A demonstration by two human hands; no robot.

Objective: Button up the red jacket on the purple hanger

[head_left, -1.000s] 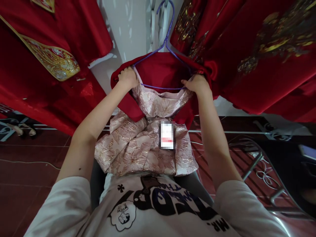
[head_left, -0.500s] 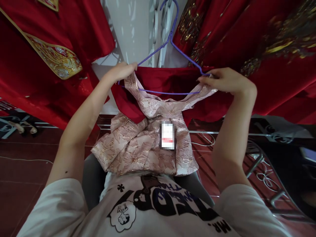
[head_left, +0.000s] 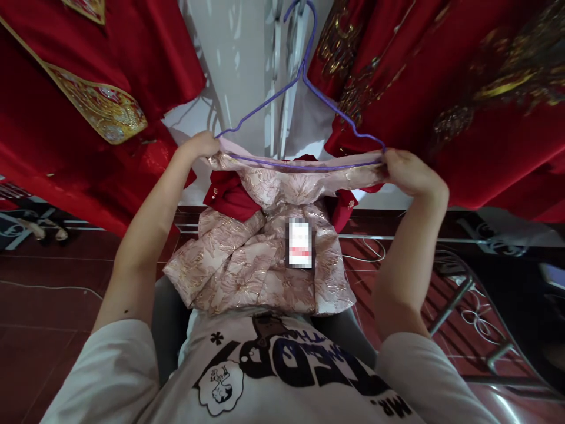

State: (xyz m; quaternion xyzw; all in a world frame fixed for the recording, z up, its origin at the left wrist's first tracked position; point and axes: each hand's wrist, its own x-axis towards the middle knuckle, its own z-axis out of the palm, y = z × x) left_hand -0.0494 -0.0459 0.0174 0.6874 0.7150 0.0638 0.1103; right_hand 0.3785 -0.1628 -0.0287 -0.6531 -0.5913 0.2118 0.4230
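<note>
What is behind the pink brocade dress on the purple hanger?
A red garment shows behind the pink brocade dress, either side below the purple hanger. Its middle is covered. The left hand and right hand grip the hanger ends.

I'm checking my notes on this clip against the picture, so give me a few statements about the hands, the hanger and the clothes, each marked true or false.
1. The left hand grips one end of the purple hanger. True.
2. The right hand hangs free at the person's side. False: it holds the hanger's other end.
3. A pink dress hangs from the hanger. True.
4. The garments hanging around are blue. False: they are red with gold embroidery.
5. The tag lies on the floor. False: it is on the dress.
</note>
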